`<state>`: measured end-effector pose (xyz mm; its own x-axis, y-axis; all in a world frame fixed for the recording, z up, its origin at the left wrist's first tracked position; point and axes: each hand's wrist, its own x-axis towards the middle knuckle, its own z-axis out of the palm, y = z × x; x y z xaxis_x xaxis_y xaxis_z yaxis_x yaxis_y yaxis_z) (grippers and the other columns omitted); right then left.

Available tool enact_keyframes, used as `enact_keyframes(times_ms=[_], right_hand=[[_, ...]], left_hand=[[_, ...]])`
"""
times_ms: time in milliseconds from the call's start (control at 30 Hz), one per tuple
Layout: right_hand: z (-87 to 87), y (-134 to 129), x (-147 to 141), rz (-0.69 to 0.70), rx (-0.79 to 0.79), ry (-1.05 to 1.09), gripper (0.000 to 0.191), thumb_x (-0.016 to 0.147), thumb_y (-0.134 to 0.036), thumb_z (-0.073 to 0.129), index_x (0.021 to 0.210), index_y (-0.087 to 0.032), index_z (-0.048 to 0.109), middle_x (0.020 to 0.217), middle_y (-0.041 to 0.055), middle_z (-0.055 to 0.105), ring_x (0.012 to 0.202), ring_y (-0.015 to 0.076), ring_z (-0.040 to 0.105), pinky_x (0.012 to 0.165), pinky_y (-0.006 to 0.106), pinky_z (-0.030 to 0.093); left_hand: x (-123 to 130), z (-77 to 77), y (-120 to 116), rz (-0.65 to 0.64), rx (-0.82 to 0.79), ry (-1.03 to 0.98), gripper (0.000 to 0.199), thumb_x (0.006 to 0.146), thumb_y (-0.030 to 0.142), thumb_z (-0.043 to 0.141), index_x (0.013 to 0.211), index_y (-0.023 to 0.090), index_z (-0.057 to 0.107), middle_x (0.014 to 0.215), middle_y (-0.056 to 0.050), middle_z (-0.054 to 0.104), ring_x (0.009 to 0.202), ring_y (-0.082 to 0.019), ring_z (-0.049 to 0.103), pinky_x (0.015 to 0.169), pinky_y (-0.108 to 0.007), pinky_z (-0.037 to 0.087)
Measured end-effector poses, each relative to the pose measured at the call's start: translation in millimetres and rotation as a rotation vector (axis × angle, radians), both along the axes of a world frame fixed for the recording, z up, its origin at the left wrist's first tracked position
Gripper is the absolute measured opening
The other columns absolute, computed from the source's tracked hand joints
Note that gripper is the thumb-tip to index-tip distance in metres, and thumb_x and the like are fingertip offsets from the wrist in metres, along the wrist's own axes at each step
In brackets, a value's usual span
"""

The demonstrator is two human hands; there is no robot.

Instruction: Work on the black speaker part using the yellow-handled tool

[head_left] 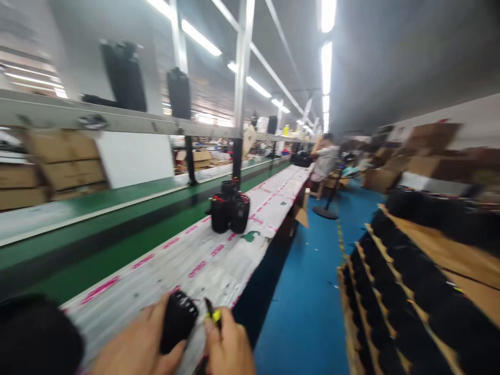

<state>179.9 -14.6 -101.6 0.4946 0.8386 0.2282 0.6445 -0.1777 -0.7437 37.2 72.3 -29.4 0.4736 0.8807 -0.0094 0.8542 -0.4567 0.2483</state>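
At six o'clock in the view, a small black case (178,320) is gripped from beneath by the left hand (136,346), fingers curled around it. Just at its three o'clock, a yellow-tipped tool (213,314) is pinched in the closed right hand (230,349). Black cylindrical pouches (230,211) are grouped at twelve o'clock on the plastic-covered table (203,271).
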Motion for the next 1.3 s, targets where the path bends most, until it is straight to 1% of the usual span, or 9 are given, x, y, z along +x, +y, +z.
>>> enact_keyframes(times_ms=[100,167,367,633,767,933,1067,1200,1300], right_hand=[[-0.6,-8,7,0.066,0.041,-0.021,0.05,0.104,-0.059,0.019,0.11,-0.028,0.058,0.07,0.0005,0.07,0.073,0.026,0.07,0.065,0.031,0.045],[-3.2,-11,9,0.105,0.018,-0.088,0.044,0.105,-0.055,0.021,0.111,-0.029,0.056,0.071,-0.0006,0.07,0.07,0.025,0.07,0.064,0.031,0.043],[7.7,-8,11,0.255,-0.04,-0.328,0.018,0.105,-0.03,0.033,0.106,-0.026,0.051,0.081,-0.0004,0.072,0.069,0.0248,0.071,0.056,0.032,0.035],[32.2,0,10,0.254,-0.057,-0.444,0.006,0.103,-0.027,0.042,0.1,-0.027,0.048,0.075,-0.0028,0.07,0.061,0.0233,0.068,0.054,0.033,0.032],[30.2,-4,15,0.232,0.041,-0.536,0.011,0.105,-0.031,0.037,0.1,-0.027,0.046,0.07,-0.0041,0.066,0.055,0.0222,0.065,0.052,0.034,0.031],[21.8,-7,21,0.219,0.096,-0.652,0.013,0.105,-0.03,0.033,0.099,-0.028,0.044,0.066,-0.0047,0.063,0.05,0.0216,0.061,0.051,0.035,0.028],[14.3,-6,23,0.226,0.106,-0.697,0.014,0.105,-0.032,0.033,0.101,-0.027,0.045,0.067,-0.0048,0.063,0.049,0.0206,0.06,0.05,0.035,0.026],[11.2,-5,27,0.266,0.06,-0.721,0.013,0.105,-0.034,0.036,0.099,-0.027,0.046,0.066,-0.005,0.063,0.05,0.0199,0.061,0.049,0.035,0.025],[13.2,-6,28,0.289,0.038,-0.715,0.012,0.105,-0.034,0.038,0.101,-0.026,0.047,0.067,-0.0043,0.064,0.052,0.0189,0.062,0.049,0.034,0.026]], left_hand=[[8,21.7,-14,0.041,-0.005,0.131,0.077,0.079,0.035,0.049,0.151,0.014,0.031,0.154,-0.014,0.044,0.132,-0.031,0.053,0.102,-0.043,0.048],[12,26.5,-17,0.07,-0.012,0.158,0.078,0.079,0.034,0.049,0.152,0.015,0.029,0.146,-0.014,0.051,0.122,-0.033,0.06,0.095,-0.045,0.051],[9,22.1,-11,0.052,-0.022,0.16,0.077,0.078,0.037,0.052,0.151,0.022,0.031,0.133,-0.011,0.06,0.105,-0.035,0.067,0.084,-0.046,0.052],[12,22.2,-17,0.069,-0.048,0.19,0.077,0.087,0.046,0.045,0.155,0.019,0.022,0.138,-0.013,0.057,0.114,-0.034,0.063,0.091,-0.048,0.051],[12,19.3,-23,0.063,-0.086,0.163,0.072,0.089,0.044,0.043,0.153,0.016,0.026,0.148,-0.014,0.049,0.128,-0.03,0.054,0.1,-0.047,0.047],[21,14.8,-28,0.077,0.036,0.198,0.067,0.081,0.039,0.057,0.143,0.017,0.042,0.131,-0.015,0.058,0.113,-0.034,0.062,0.082,-0.045,0.053],[26,12.9,-32,0.095,-0.002,0.199,0.067,0.085,0.039,0.055,0.146,0.019,0.038,0.135,-0.014,0.056,0.103,-0.032,0.068,0.08,-0.043,0.054],[27,11.9,-36,0.089,-0.012,0.228,0.076,0.085,0.037,0.057,0.152,0.015,0.03,0.144,-0.016,0.054,0.114,-0.033,0.064,0.09,-0.043,0.053],[27,11.2,-38,0.088,0.012,0.252,0.076,0.085,0.034,0.057,0.153,0.014,0.029,0.142,-0.018,0.055,0.115,-0.033,0.064,0.089,-0.043,0.054]])
